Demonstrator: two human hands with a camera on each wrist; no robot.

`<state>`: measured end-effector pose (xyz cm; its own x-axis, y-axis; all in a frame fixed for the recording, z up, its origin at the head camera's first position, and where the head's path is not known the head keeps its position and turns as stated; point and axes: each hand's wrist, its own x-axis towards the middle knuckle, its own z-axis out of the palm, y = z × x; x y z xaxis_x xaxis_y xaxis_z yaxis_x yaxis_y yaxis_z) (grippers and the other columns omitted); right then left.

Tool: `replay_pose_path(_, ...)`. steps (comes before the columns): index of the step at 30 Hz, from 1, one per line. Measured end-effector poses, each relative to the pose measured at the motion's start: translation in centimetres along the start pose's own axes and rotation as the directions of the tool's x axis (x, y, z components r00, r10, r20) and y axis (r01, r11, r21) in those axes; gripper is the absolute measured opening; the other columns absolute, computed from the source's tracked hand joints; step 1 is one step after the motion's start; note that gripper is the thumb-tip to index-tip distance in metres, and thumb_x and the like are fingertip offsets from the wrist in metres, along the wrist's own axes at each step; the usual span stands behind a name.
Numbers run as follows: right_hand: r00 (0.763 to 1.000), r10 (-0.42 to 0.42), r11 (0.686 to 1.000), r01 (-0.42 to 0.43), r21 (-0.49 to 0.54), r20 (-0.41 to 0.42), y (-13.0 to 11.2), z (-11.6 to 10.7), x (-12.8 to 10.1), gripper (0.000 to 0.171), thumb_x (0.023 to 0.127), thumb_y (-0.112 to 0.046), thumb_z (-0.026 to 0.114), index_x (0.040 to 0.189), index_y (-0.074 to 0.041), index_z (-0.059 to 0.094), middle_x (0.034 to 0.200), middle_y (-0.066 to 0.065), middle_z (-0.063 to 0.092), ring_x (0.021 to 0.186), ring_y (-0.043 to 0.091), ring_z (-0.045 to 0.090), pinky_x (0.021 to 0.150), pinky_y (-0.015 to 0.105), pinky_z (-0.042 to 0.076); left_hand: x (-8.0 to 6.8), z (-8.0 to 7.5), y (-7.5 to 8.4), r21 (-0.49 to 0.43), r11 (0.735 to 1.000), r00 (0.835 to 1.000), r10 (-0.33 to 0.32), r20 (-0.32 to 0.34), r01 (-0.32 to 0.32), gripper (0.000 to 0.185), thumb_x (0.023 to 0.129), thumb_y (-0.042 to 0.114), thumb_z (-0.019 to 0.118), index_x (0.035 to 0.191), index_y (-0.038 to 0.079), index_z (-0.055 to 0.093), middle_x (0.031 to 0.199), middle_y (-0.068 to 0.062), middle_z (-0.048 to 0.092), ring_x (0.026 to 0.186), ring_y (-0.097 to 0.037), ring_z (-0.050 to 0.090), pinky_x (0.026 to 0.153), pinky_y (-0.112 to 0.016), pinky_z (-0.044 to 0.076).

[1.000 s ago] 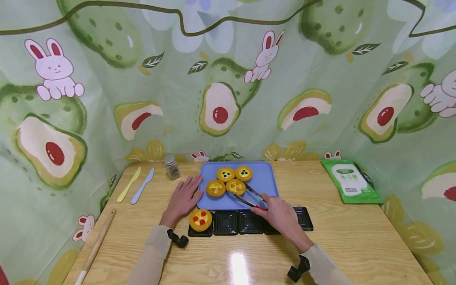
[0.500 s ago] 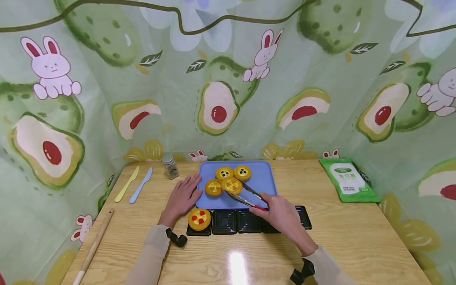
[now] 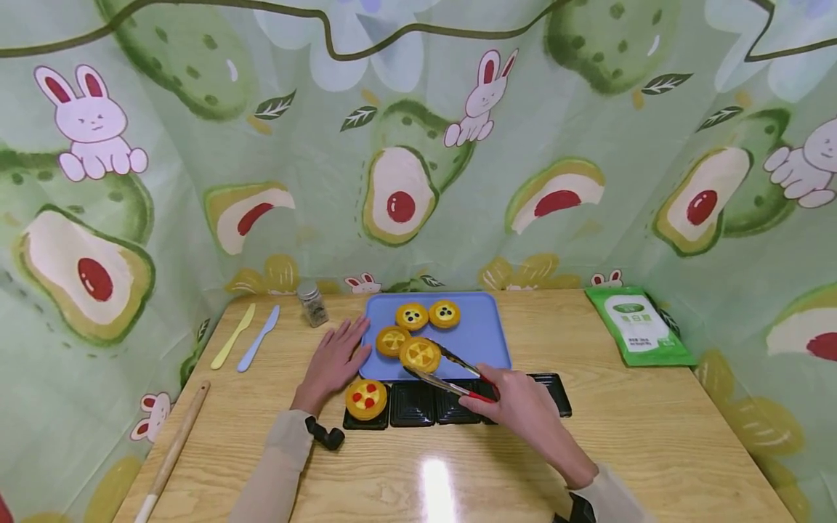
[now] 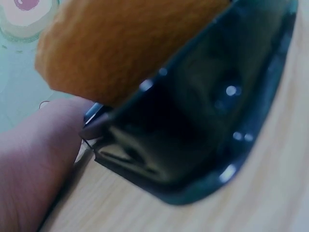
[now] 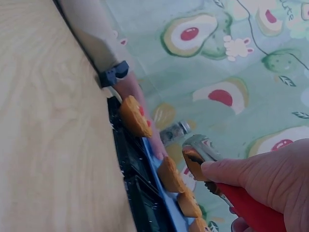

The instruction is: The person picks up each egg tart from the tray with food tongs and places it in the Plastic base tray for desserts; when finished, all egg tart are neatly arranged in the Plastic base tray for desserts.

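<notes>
My right hand (image 3: 519,403) grips red-handled tongs (image 3: 451,383). Between their tips an egg tart (image 3: 420,355) with a wedge-patterned top is held above the front of the blue tray (image 3: 480,341); the right wrist view shows this tart (image 5: 193,163) raised off the tray. Another wedge-patterned tart (image 3: 392,341) and two dark-dotted tarts (image 3: 412,317) lie on the tray. My left hand (image 3: 336,359) rests with fingers extended at the tray's left edge. In front, a tart with red pieces (image 3: 366,399) sits in the leftmost black compartment; in the left wrist view its brown side (image 4: 130,48) shows.
A row of black plastic compartments (image 3: 412,404) runs along the tray's front. To the left lie a yellow knife (image 3: 233,336), a blue knife (image 3: 259,339) and a wooden-handled tool (image 3: 173,450). A shaker jar (image 3: 312,304) stands behind; a green packet (image 3: 641,326) lies at right.
The tongs have lifted the wedge-patterned tart and brought it toward the tray's front, slightly left. My right hand has moved toward me. My left hand has stayed at the tray's edge.
</notes>
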<state>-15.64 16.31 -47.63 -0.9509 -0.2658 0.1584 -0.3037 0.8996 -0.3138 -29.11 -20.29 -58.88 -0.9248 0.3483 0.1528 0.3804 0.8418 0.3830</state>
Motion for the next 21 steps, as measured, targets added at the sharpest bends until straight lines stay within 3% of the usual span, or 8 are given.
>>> replay_pose_path(4, 1.0, 0.015, 1.0, -0.015, 0.008, 0.021, -0.3, 0.4, -1.0, 0.045, 0.083, -0.06, 0.081, 0.1, -0.02, 0.07, 0.058, -0.01, 0.036, 0.05, 0.007, 0.029, 0.046, 0.025, 0.019, -0.1, 0.0, 0.0, -0.002, 1.0, 1.0, 0.002, -0.002, -0.002, 0.066, 0.11, 0.056, 0.037, 0.168, 0.028, 0.024, 0.173, 0.007, 0.022, 0.161, -0.027, 0.018, 0.128, -0.056, 0.012)
replay_pose_path(7, 0.999, 0.036, 0.999, -0.037, 0.025, 0.039, -0.5, 0.9, -1.7, 0.052, 0.081, -0.059, 0.083, 0.114, -0.019, 0.078, 0.067, -0.008, 0.059, 0.051, 0.007, 0.038, 0.044, 0.026, 0.025, -0.1, 0.0, 0.0, 0.0, 1.0, 1.0, 0.005, -0.005, -0.005, 0.066, 0.11, 0.055, 0.037, 0.168, 0.027, 0.025, 0.172, 0.007, 0.023, 0.16, -0.028, 0.019, 0.128, -0.057, 0.013)
replay_pose_path(10, 0.997, 0.048, 0.998, -0.05, 0.034, 0.063, -0.6, 1.3, -2.4, 0.063, 0.08, -0.057, 0.085, 0.131, -0.02, 0.076, 0.079, -0.003, 0.072, 0.052, 0.006, 0.043, 0.042, 0.026, 0.028, 0.0, 0.0, 0.1, 0.004, 1.0, 1.0, 0.002, 0.0, -0.002, 0.066, 0.11, 0.056, 0.036, 0.168, 0.027, 0.025, 0.173, 0.008, 0.022, 0.161, -0.028, 0.018, 0.128, -0.057, 0.013)
replay_pose_path(12, 0.996, 0.042, 0.998, -0.045, 0.034, 0.081, -0.7, 1.6, -2.7, 0.064, 0.08, -0.057, 0.085, 0.131, -0.018, 0.076, 0.076, -0.003, 0.07, 0.051, 0.006, 0.041, 0.042, 0.025, 0.026, 0.0, -0.1, 0.1, 0.002, 1.0, 1.0, -0.001, 0.004, 0.001, 0.067, 0.11, 0.057, 0.036, 0.168, 0.027, 0.025, 0.173, 0.007, 0.022, 0.161, -0.028, 0.018, 0.128, -0.057, 0.012)
replay_pose_path(16, 0.996, 0.011, 1.0, -0.011, 0.007, 0.086, -0.8, 2.3, -2.9, 0.06, 0.081, -0.057, 0.084, 0.127, -0.019, 0.077, 0.062, -0.01, 0.047, 0.053, 0.005, 0.036, 0.044, 0.025, 0.022, 0.0, -0.2, 0.1, -0.005, 1.0, 1.0, 0.004, -0.016, -0.005, 0.066, 0.11, 0.055, 0.038, 0.167, 0.025, 0.027, 0.172, 0.005, 0.025, 0.16, -0.03, 0.02, 0.128, -0.058, 0.014)
replay_pose_path(21, 0.998, -0.016, 1.0, 0.018, -0.02, 0.067, -0.9, 2.8, -3.1, 0.057, 0.081, -0.058, 0.083, 0.123, -0.02, 0.078, 0.063, -0.014, 0.047, 0.055, 0.004, 0.039, 0.042, 0.024, 0.026, -0.1, -0.2, 0.3, -0.007, 1.0, 1.0, 0.009, -0.02, -0.009, 0.066, 0.11, 0.053, 0.039, 0.167, 0.024, 0.028, 0.172, 0.004, 0.026, 0.16, -0.031, 0.021, 0.127, -0.059, 0.014)
